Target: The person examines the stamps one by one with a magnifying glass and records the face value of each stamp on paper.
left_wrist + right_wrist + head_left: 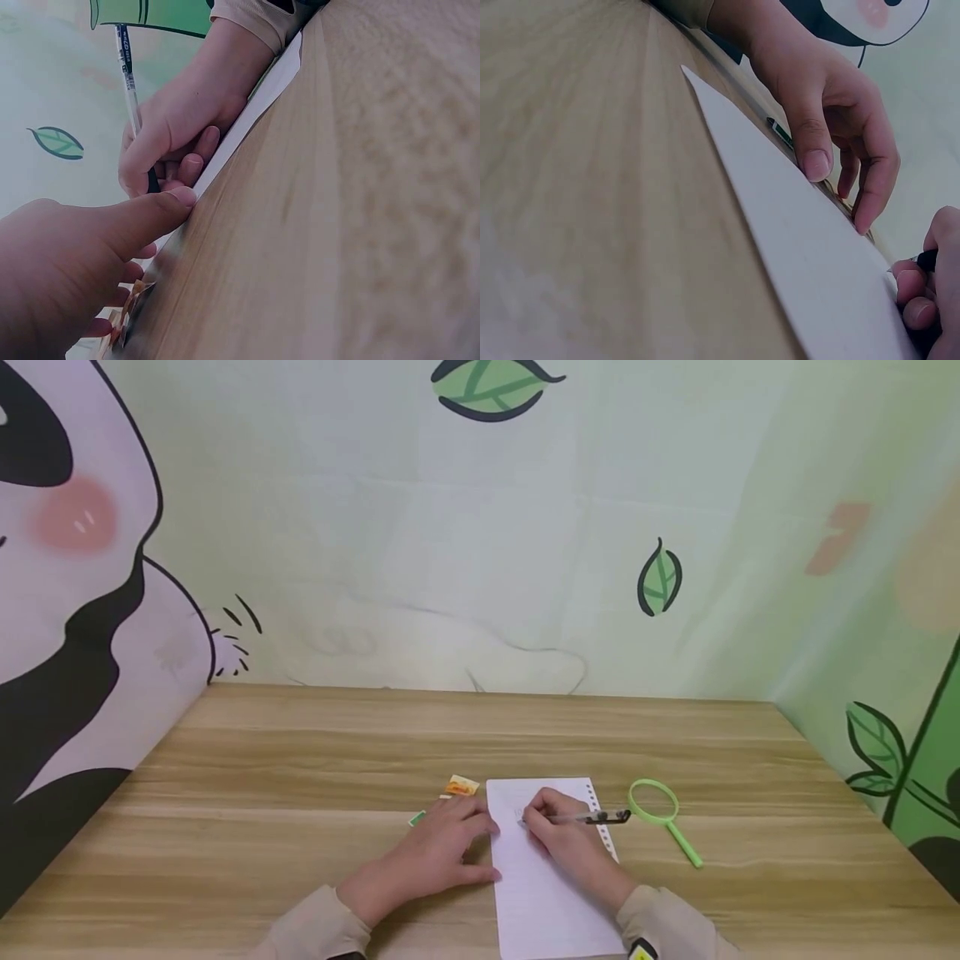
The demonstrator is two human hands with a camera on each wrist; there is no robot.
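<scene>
Two bare hands in play low in the frame, and look at the right hand (pixel 573 845), just right of centre: its grip is pinching a pen (pixel 588 817), point down by faint marks near the top of a sheet of paper (pixel 555 910). That sheet lies on the worktop (pixel 225 835), running down to the bottom of the frame, punched holes along its right side. And the left hand (pixel 442 847)! Its grip is spread, thumb and a fingertip at the sheet's left edge, nothing pinched. Now the danger, as I judge it: that hold catches only the margin, so a firm sideways stroke could swivel the page and skew the line. Watch those left fingertips, too, with an orange-printed scrap (pixel 462 786) and a green-edged scrap (pixel 417 818) right beside the hand; one careless shift could sweep them off or push them under the paper. Over to the right, tight quarters: the pen's back end seems to come right up to the green magnifying glass (pixel 670 822). Whether they touch, I can't tell, but a wide swing of the wrist could knock it askew.
</scene>
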